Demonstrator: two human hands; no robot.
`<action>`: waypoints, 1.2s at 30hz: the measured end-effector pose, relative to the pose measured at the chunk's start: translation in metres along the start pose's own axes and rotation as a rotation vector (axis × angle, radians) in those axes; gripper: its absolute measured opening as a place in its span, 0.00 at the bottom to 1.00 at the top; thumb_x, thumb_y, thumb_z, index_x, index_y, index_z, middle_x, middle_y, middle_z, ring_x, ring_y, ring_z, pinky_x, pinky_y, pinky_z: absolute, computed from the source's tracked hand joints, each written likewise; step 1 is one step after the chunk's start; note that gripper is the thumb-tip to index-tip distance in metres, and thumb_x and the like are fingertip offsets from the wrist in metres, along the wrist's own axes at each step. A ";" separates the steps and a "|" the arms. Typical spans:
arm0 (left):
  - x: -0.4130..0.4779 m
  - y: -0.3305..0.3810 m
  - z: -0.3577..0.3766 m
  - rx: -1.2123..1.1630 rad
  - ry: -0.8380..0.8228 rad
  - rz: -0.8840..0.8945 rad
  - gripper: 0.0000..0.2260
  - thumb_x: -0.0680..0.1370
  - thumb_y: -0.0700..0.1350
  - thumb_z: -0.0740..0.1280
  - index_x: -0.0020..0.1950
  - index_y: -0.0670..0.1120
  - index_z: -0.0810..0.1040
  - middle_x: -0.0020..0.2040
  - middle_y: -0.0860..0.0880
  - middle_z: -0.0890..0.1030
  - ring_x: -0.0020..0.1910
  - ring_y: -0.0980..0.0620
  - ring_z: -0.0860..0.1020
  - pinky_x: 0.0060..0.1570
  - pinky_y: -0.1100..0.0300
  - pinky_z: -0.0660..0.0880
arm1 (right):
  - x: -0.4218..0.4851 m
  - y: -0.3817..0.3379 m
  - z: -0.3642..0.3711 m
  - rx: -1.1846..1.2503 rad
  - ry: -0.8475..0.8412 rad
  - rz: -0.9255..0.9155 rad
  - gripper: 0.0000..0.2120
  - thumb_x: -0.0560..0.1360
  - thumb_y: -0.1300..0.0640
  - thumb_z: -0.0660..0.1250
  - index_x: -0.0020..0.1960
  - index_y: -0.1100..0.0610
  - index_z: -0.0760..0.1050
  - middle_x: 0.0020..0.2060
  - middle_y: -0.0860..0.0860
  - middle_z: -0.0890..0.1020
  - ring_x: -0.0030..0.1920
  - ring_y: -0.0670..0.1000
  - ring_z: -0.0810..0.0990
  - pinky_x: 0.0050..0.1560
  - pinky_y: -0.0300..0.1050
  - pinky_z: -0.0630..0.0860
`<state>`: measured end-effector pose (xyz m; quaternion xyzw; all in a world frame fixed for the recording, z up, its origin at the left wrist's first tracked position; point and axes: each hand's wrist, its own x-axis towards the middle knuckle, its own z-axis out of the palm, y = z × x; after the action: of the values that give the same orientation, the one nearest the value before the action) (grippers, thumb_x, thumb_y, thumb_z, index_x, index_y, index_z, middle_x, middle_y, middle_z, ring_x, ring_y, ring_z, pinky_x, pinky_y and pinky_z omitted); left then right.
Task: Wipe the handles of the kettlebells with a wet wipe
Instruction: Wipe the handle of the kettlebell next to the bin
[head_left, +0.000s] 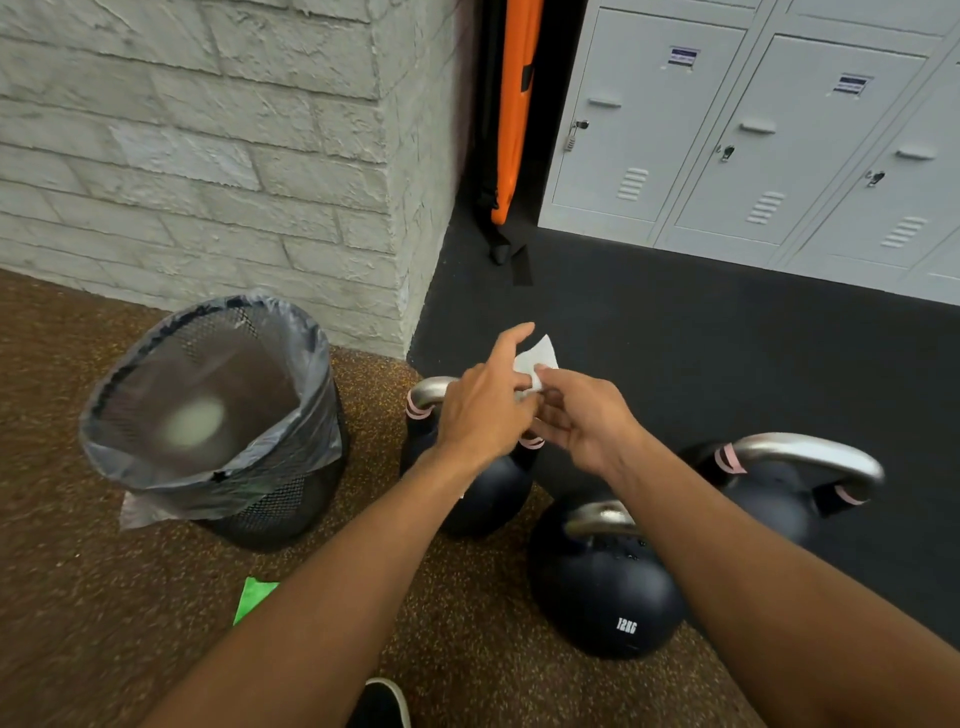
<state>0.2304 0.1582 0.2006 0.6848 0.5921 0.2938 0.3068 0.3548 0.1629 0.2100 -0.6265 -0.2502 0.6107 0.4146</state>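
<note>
Fingers (537, 382) of both hands pinch a thin white wet wipe (537, 358) between them; I see my left hand (485, 415) and right hand (584, 415) meeting in the air above the far-left black kettlebell (483, 493) with its silver handle (431, 389). A second black kettlebell marked 12KG (605, 597) sits nearest me, a third (779, 493) to its right. A black mesh bin with a grey liner (213, 415) stands left on the brown floor (78, 571).

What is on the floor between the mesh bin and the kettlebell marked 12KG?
In the head view, a green scrap lies on the brown floor between the mesh bin and 12KG kettlebell; the left forearm crosses above it.
</note>
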 end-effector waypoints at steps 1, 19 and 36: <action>0.000 -0.005 -0.002 -0.061 -0.052 0.016 0.36 0.74 0.51 0.73 0.75 0.63 0.56 0.57 0.53 0.84 0.56 0.49 0.82 0.56 0.45 0.77 | 0.004 0.000 -0.001 -0.009 0.030 -0.027 0.10 0.78 0.57 0.68 0.55 0.61 0.81 0.44 0.55 0.86 0.42 0.53 0.86 0.47 0.52 0.84; 0.024 -0.079 -0.043 0.672 0.040 0.256 0.18 0.75 0.61 0.69 0.64 0.60 0.77 0.57 0.56 0.81 0.56 0.51 0.78 0.55 0.48 0.69 | 0.023 0.045 -0.020 -0.821 0.117 -0.475 0.14 0.77 0.44 0.62 0.45 0.49 0.84 0.38 0.48 0.85 0.40 0.49 0.84 0.48 0.53 0.81; 0.028 -0.081 -0.043 0.673 0.047 0.268 0.17 0.74 0.63 0.69 0.62 0.62 0.78 0.53 0.58 0.81 0.54 0.52 0.78 0.53 0.50 0.66 | 0.050 0.036 -0.030 -0.640 0.064 -0.377 0.01 0.74 0.54 0.73 0.45 0.51 0.83 0.42 0.44 0.85 0.47 0.43 0.82 0.46 0.35 0.72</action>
<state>0.1496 0.1980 0.1671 0.8121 0.5674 0.1357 0.0090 0.3831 0.1780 0.1496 -0.6861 -0.5265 0.3945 0.3107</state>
